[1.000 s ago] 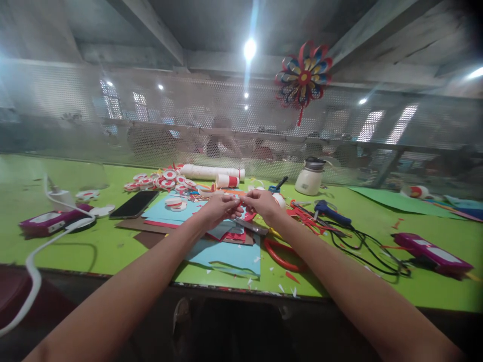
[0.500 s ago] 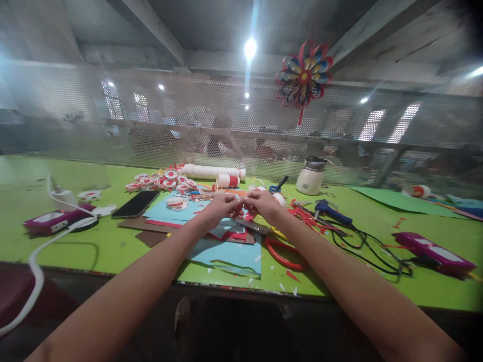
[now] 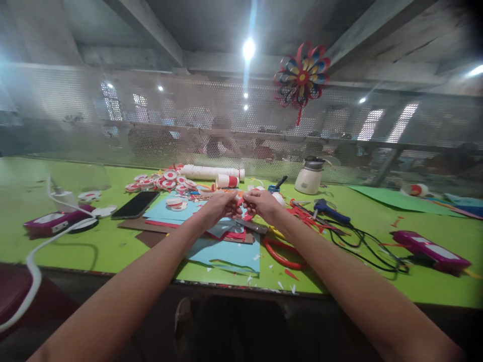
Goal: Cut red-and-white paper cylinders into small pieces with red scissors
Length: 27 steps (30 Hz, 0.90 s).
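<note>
My left hand (image 3: 222, 208) and my right hand (image 3: 263, 202) meet fingertip to fingertip above the middle of the table. Both are closed in a pinch on a small red paper piece (image 3: 240, 201), partly hidden by the fingers. Beneath them lie light blue paper sheets (image 3: 230, 255) stacked with red and brown ones. Scissors with a large red handle (image 3: 281, 255) rest just below my right hand, their blade pointing left under the hands. Left of my left hand, a small round red-and-white paper piece (image 3: 176, 203) sits on the blue paper.
A heap of red-and-white paper discs (image 3: 166, 180), a white roll (image 3: 211, 172) and a phone (image 3: 136, 204) lie to the left. A blue glue gun (image 3: 332, 211) with black cord, red strips and a cream jug (image 3: 308, 177) are to the right. Paper scraps litter the front edge.
Both hands stay nearly in place, their fingers slightly shifted. Red now shows on the piece between the fingertips, where it looked pale before. Objects on the table have not moved.
</note>
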Each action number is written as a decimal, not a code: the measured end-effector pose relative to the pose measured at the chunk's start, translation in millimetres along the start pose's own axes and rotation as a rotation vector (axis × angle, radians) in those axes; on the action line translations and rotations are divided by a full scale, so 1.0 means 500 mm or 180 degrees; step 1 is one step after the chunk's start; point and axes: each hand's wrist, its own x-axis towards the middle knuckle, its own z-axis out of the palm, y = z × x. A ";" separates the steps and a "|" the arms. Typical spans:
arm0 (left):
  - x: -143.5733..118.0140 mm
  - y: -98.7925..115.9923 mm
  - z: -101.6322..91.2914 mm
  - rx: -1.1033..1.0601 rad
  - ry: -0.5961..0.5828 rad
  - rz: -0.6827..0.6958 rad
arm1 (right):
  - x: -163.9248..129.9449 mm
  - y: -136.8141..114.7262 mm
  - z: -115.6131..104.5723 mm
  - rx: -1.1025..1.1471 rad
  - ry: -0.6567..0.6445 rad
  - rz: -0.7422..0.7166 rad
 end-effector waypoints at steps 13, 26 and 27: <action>0.002 -0.007 0.002 0.0173 0.0119 -0.0005 | 0.004 0.014 0.001 -0.0116 0.0300 -0.0345; -0.002 -0.003 0.003 0.0320 0.0014 0.0148 | -0.004 -0.015 0.005 -0.1172 0.0470 -0.1088; -0.003 -0.002 0.004 0.0355 -0.0004 0.0142 | -0.004 -0.015 0.005 -0.1255 0.0514 -0.1146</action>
